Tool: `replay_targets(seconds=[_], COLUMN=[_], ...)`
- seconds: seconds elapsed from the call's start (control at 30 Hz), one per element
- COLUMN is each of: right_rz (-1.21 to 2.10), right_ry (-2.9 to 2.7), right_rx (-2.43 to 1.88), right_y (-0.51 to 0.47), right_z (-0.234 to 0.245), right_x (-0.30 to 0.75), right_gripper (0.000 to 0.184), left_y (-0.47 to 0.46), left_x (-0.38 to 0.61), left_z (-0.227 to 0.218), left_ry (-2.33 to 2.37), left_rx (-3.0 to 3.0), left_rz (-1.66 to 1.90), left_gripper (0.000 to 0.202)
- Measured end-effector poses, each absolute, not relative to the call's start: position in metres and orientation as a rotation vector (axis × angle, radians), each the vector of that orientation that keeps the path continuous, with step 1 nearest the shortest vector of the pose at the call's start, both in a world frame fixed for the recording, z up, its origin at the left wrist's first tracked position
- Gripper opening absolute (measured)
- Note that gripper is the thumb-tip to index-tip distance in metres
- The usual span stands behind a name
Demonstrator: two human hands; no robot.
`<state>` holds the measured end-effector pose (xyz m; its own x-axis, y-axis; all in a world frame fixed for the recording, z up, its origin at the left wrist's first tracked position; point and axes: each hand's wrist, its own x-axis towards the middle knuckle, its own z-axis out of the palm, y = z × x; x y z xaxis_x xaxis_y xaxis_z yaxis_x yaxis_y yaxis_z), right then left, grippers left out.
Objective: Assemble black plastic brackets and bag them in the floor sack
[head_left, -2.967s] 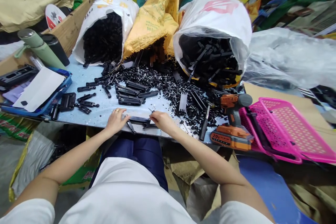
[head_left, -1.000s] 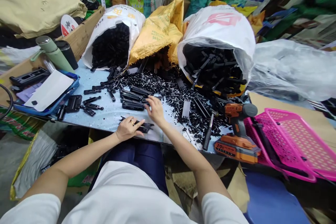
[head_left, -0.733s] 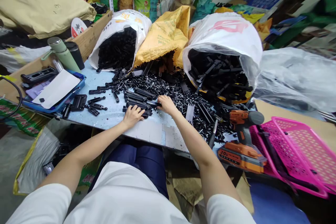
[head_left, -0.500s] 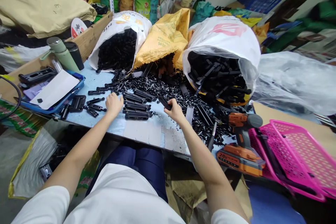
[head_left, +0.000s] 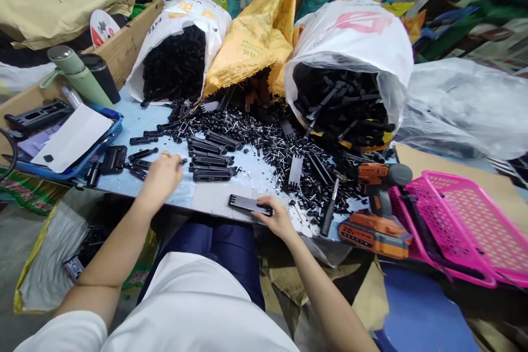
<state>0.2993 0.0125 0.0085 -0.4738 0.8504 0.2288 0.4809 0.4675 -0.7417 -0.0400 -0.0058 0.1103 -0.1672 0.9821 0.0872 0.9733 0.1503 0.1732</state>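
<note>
My right hand [head_left: 278, 219] grips one end of a flat dark plate [head_left: 247, 204] with a notched end, lying low over the pale board at the table's front edge. My left hand [head_left: 164, 176] is closed to the left of a stack of black folding arms [head_left: 211, 158]. A small dark bit shows by its fingertips; what it belongs to is unclear. Beside and partly behind that hand lie several slim black linkage pieces [head_left: 142, 154]. Loose screws and small black parts [head_left: 264, 135] are heaped beyond the stack. Another notched plate [head_left: 295, 170] rests on the heap.
A hammer-like tool [head_left: 329, 214], an orange cordless drill [head_left: 373, 214] and a pink basket [head_left: 454, 225] stand right. Behind are two white sacks [head_left: 355, 33] of black parts around a yellow sack [head_left: 251, 44]. A blue tray [head_left: 78, 168] and green bottle [head_left: 80, 74] are left.
My right hand has brought the plate down and toward the front edge, and it now lies sideways. The left hand has shifted left and nearer to me. The view has tilted slightly downward.
</note>
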Motion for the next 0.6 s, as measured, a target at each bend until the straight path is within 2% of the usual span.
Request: replay_targets(seconds=[0.13, 0.23, 0.33, 0.47, 0.6], right_rz=[0.547, 0.575, 0.755, 1.226, 1.583], right_ry=[-2.495, -2.484, -2.185, -1.673, -1.316], right_rx=[-1.064, -1.103, -1.220, -1.285, -1.292], right_y=[0.013, 0.014, 0.019, 0.025, 0.020], right_z=[0.013, 0.013, 0.011, 0.002, -0.003], right_x=[0.283, 0.267, 0.267, 0.269, 0.259], right_gripper=[0.048, 0.043, 0.044, 0.052, 0.064], left_y=[-0.018, -0.017, -0.016, -0.014, -0.003], left_x=[0.029, 0.052, 0.059, 0.075, 0.084], left_z=[0.100, 0.087, 0.081, 0.069, 0.045], left_ry=[1.769, 1.744, 1.812, 1.737, 1.583], left_rx=[2.308, 2.316, 2.317, 2.366, 2.315], left_rz=[0.071, 0.032, 0.010, 0.025, 0.365], left_gripper=[0.030, 0.030, 0.032, 0.031, 0.019])
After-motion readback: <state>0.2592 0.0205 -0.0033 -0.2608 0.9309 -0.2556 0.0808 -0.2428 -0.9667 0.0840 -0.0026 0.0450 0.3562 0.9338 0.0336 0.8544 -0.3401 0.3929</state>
